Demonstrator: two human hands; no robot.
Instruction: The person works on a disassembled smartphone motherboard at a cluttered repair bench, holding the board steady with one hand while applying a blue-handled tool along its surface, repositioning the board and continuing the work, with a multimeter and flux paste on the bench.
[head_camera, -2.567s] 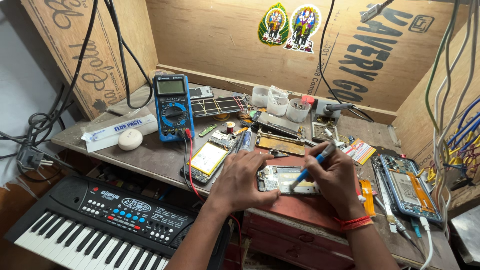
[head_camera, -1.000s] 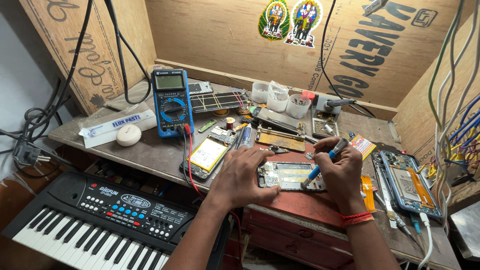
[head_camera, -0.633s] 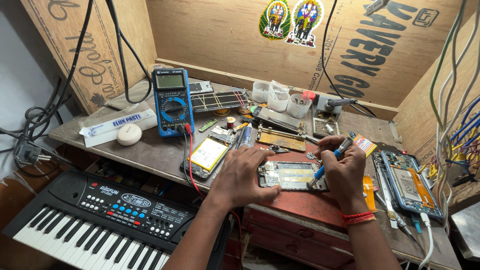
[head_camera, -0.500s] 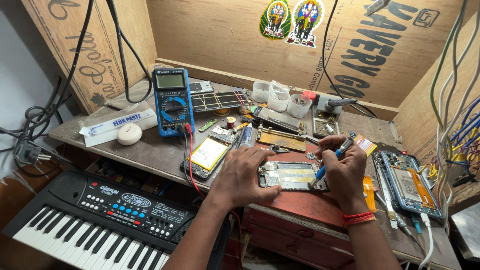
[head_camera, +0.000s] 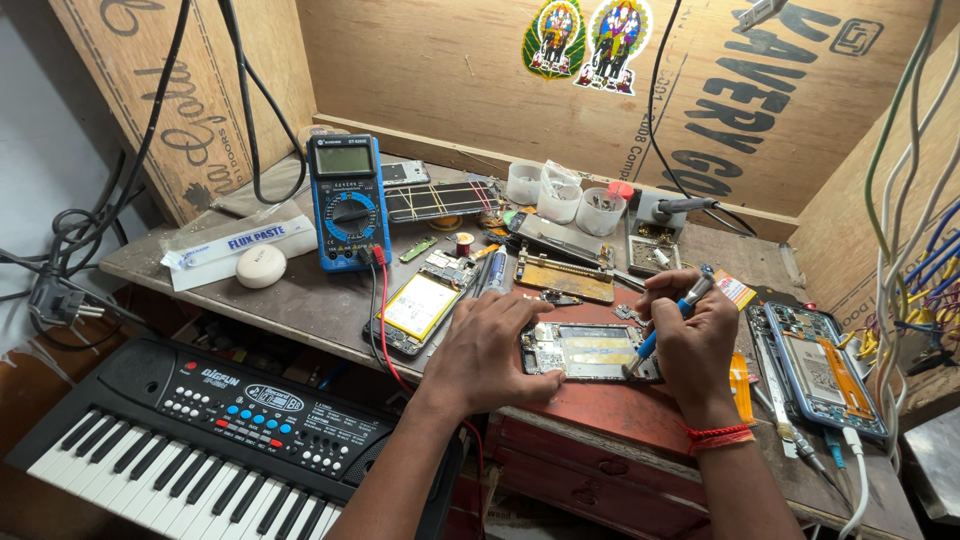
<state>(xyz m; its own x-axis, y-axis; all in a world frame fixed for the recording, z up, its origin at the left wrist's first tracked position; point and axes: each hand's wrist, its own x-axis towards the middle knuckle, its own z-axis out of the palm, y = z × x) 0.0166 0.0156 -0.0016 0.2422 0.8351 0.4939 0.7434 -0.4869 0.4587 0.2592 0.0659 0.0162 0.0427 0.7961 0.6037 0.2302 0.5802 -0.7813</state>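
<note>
Nearest us, a black electronic keyboard (head_camera: 200, 440) sits below the workbench (head_camera: 300, 300). On the bench, our left hand (head_camera: 490, 350) lies flat, fingers spread, pinning the left end of an opened phone (head_camera: 590, 352). Our right hand (head_camera: 690, 335) pinches a blue-handled screwdriver (head_camera: 670, 315), its tip down on the phone's right end. Farther back stands a blue multimeter (head_camera: 347, 200), beside a second opened phone (head_camera: 420, 310).

The left hand (head_camera: 487, 350) presses flat on the end of an opened phone (head_camera: 590, 352) lying on the table (head_camera: 300, 300). The right hand (head_camera: 693, 345) grips a blue screwdriver (head_camera: 668, 320), tip down on the phone's other end. Beyond the left hand stands a blue multimeter (head_camera: 347, 203).
</note>
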